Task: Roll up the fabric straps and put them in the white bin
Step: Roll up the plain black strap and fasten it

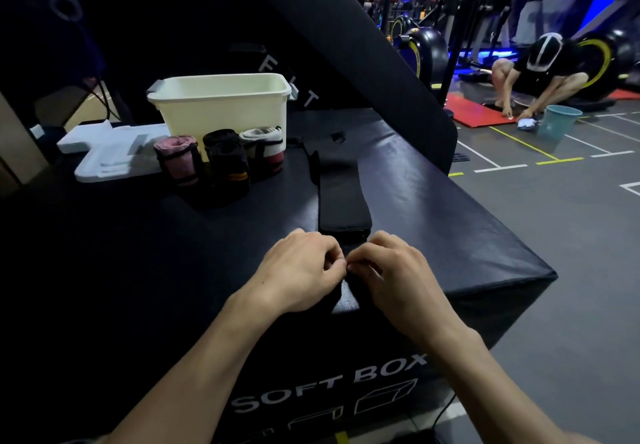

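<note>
At the lower centre of the frame, the left hand (300,270) and the right hand (391,272) meet thumb to thumb, fingers curled, both pinching the near end of a long black fabric strap (341,197). The strap is flat, matte and woven, and it runs up the frame across the smooth, slightly glossy top of a padded black box (433,208); a mesh-textured triangle of it shows between the wrists. The box's front face carries pale block lettering reading SOFT BOX.

Toward the upper left stands the white bin (221,107), a rectangular hard-plastic tub with a rolled rim. Just in front of it, three rolled straps stand on end: a pink roll (176,159), a black roll (227,163) and a grey-and-white roll (265,147), each a stubby soft cylinder.

Left of the bin lies a blocky white foam piece (107,152). At the upper right, another person (547,73) crouches over a red mat (474,111) beside a teal bucket (559,121).
</note>
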Tool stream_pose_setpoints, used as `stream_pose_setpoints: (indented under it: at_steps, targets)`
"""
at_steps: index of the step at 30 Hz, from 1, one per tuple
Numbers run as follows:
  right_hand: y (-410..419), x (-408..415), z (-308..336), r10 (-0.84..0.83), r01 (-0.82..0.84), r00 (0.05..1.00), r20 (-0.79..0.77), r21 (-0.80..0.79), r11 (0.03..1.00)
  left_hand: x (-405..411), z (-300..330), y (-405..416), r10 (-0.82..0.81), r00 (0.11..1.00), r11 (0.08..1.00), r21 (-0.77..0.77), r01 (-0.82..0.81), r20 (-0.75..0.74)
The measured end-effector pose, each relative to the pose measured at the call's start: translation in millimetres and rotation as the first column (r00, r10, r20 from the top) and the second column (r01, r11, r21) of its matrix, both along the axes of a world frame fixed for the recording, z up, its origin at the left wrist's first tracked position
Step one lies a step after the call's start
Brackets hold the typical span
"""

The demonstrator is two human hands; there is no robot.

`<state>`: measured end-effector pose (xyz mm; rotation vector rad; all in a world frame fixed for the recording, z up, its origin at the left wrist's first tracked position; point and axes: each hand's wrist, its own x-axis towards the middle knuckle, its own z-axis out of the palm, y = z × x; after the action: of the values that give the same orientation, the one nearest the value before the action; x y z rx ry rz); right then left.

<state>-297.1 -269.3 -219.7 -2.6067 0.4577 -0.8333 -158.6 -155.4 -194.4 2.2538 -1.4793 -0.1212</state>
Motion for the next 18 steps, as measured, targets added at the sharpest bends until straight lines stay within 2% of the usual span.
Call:
stream_pose_setpoints:
  at_steps: [2, 5, 11, 18]
  targets:
    - [-2, 1, 4, 0.010, -0.009, 1.000, -0.026, 0.062, 0.998, 4, 1, -2, -0.005, 0.999, 1.000, 0.023, 0.006, -0.036]
    - [-8, 3, 9, 0.003, 0.004, 0.994, -0.105, 0.070, 0.998, 6, -2, -2, -0.005, 0.998, 1.000, -0.006, 0.005, -0.069]
    - [-12, 12, 24, -0.005, 0.023, 0.963, -0.268, 0.061, 0.998, 5, -11, 3, 0.013, 1.000, 0.987, -0.160, -0.016, -0.019]
    - [-10, 13, 24, -0.038, 0.054, 0.974, -0.222, 0.066, 0.996, 11, -13, 8, -0.056, 0.997, 0.974, -0.217, 0.067, 0.053]
